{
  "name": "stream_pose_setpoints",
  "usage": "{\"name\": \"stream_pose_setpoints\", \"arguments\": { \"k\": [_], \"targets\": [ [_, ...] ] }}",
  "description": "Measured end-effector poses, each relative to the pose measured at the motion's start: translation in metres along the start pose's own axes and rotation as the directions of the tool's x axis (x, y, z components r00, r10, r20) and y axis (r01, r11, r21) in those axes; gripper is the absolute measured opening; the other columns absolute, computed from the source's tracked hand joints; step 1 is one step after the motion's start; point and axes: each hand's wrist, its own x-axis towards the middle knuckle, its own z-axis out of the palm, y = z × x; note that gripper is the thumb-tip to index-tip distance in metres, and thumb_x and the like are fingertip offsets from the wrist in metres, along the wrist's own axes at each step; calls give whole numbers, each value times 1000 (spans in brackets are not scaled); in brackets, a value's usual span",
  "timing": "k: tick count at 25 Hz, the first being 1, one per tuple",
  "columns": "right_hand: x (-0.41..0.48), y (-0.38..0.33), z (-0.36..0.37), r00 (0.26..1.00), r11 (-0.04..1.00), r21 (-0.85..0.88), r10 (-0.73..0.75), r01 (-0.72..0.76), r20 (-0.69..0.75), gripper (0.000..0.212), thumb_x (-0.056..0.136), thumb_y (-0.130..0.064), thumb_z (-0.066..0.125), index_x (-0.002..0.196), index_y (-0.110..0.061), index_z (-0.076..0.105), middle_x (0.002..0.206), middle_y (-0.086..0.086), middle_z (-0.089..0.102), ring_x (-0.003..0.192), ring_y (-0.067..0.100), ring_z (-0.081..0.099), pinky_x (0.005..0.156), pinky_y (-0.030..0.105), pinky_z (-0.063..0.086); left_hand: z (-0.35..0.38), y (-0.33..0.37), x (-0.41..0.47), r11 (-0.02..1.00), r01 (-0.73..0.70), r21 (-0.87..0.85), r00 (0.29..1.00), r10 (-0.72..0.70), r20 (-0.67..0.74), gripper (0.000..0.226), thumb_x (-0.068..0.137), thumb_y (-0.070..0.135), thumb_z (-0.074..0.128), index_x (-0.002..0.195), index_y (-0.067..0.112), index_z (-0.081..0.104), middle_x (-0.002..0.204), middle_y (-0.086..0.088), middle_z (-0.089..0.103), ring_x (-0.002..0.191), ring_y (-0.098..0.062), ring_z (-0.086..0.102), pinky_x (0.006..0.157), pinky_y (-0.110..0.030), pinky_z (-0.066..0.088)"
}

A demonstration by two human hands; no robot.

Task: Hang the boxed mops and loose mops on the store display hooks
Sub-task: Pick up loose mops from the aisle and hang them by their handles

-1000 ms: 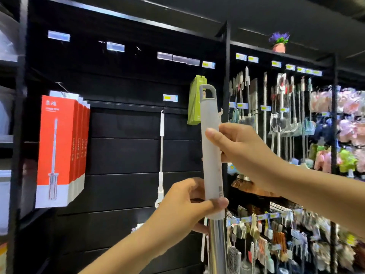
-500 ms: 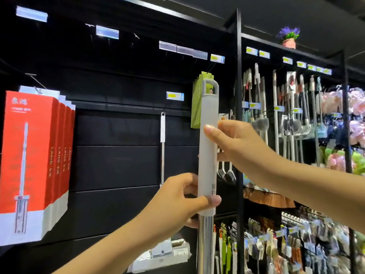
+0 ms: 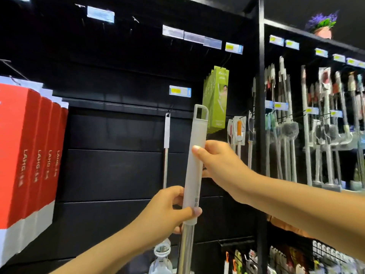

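Head view: left hand (image 3: 167, 211) and right hand (image 3: 220, 162) are both clamped on the handle of the loose mop (image 3: 194, 169), mid-frame. Its loop sits at 4 o'clock from the occupied hook (image 3: 170, 112); a tilted lift could miss it, or knock the green boxes (image 3: 216, 99) at 1 o'clock.

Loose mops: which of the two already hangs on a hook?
The far mop against the black panel, its top on a hook, untouched. The near mop is gripped by the left hand and right hand, its loop free.

Potted plant (image 3: 322, 26), hanging brushes (image 3: 290, 129), yellow price labels (image 3: 180, 91)
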Motion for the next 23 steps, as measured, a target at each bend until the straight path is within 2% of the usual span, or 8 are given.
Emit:
{"name": "stream_pose_setpoints", "arguments": {
  "k": [6,12,15,17,19,21,23],
  "targets": [
    [78,64,-16,996,998,-19,-63,65,62,32,98,-35,49,124,-17,53,115,3,62,108,19,61,96,45,52,22,-39,84,1000,20,23,999,-19,-50,28,81,37,75,100,41,56,93,21,66,86,10,66,61,-17,56],
    [142,122,-18,987,992,-54,-110,117,118,23,98,-37,50,112,-21,56,106,1,64,99,15,63,88,39,55,44,-75,143,997,73,-7,991,-73,-111,29,81,36,75,102,40,55,96,18,66,86,9,66,63,-19,57],
    [174,144,-8,981,989,-16,-143,146,128,15,98,-37,48,102,-25,57,100,-1,65,93,13,63,80,32,55,42,-87,174,993,115,-29,985,-118,-130,29,81,33,76,100,38,55,99,14,66,86,-4,70,65,-23,60],
    [194,154,1,980,987,5,-158,159,117,14,99,-36,47,103,-27,56,97,-6,63,89,9,62,69,22,51,37,-92,195,988,146,-49,981,-151,-124,31,81,29,76,105,33,57,104,8,66,92,-13,69,73,-31,62],
    [217,163,12,982,985,11,-170,170,80,18,99,-36,46,110,-25,55,96,-8,61,87,8,61,63,17,47,29,-98,219,987,151,-60,981,-157,-114,35,83,27,75,114,24,59,109,1,66,98,-18,69,78,-38,62],
    [239,168,21,982,982,16,-186,186,32,25,100,-35,46,115,-19,57,96,-4,61,87,11,62,66,22,51,19,-104,242,990,135,-49,984,-140,-107,37,84,27,74,116,21,59,109,-2,66,98,-19,69,77,-37,62],
    [262,170,28,980,979,49,-196,197,-22,26,100,-33,46,109,-12,61,96,7,64,90,22,64,75,38,57,7,-112,264,994,81,-74,992,-88,-91,35,83,27,75,115,20,62,106,-2,69,93,-17,72,74,-34,62]
  ]
}}
